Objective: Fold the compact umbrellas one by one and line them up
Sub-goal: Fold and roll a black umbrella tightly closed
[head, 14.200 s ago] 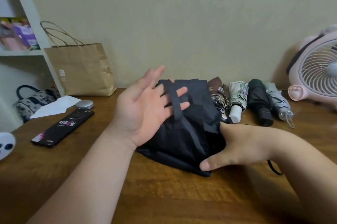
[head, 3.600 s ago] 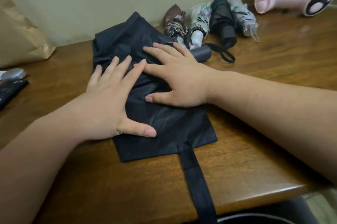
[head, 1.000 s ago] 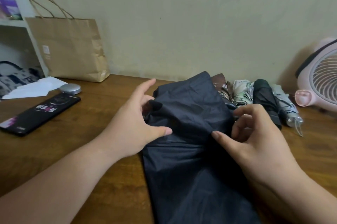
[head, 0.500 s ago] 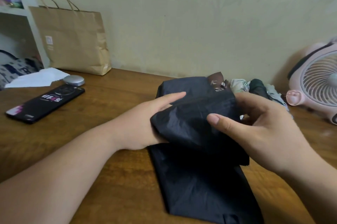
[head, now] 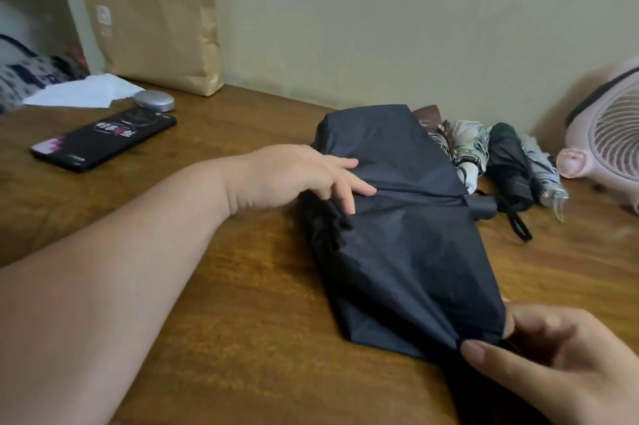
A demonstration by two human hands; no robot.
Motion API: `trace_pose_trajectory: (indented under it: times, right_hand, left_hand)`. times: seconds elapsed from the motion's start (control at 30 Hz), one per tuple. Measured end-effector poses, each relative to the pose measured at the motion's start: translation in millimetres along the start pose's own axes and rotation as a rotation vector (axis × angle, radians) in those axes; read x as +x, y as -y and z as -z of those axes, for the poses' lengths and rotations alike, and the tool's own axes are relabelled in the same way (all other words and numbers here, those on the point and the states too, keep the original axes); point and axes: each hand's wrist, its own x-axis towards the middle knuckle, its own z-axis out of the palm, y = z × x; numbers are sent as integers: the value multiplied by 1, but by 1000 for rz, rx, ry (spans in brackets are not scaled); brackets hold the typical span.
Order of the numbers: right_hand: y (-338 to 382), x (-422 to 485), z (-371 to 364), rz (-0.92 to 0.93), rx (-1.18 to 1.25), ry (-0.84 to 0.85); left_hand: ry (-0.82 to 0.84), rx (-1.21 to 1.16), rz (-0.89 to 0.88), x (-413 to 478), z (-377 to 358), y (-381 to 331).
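A black compact umbrella (head: 408,251) lies flattened on the wooden table (head: 224,338), its canopy spread in loose folds and its handle (head: 482,206) pointing right. My left hand (head: 304,175) rests on the canopy's left edge with fingers lying on the fabric. My right hand (head: 553,366) pinches the near corner of the canopy at the lower right. Behind it, several folded umbrellas lie side by side against the wall: a brown one (head: 430,120), a white patterned one (head: 470,148), a dark one (head: 508,158) and a pale grey one (head: 543,168).
A brown paper bag (head: 152,13) stands at the back left by a white shelf. A black phone (head: 103,141), a small silver disc (head: 154,100) and white paper (head: 83,91) lie at the left. A pink fan (head: 608,141) stands at the right.
The canopy, lifted and bunched between both hands half a second ago, now lies flat and stretched out. My right hand moved down to its near corner; my left hand stays at the left edge.
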Motion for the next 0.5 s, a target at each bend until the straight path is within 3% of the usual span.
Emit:
trace_pose_trajectory:
  times: [0.17, 0.3, 0.37, 0.5]
  right_hand:
    - [-1, -3, 6, -80, 94, -7]
    - [15, 16, 6, -116, 346, -86]
    - [24, 39, 12, -219, 477, -102]
    - [25, 83, 28, -400, 496, 66]
  left_hand:
    - [-97, 117, 60, 1, -10, 0]
    - [-125, 128, 37, 1, -11, -3]
    - [-124, 137, 30, 1, -10, 0]
    - [-139, 147, 18, 2, -10, 1]
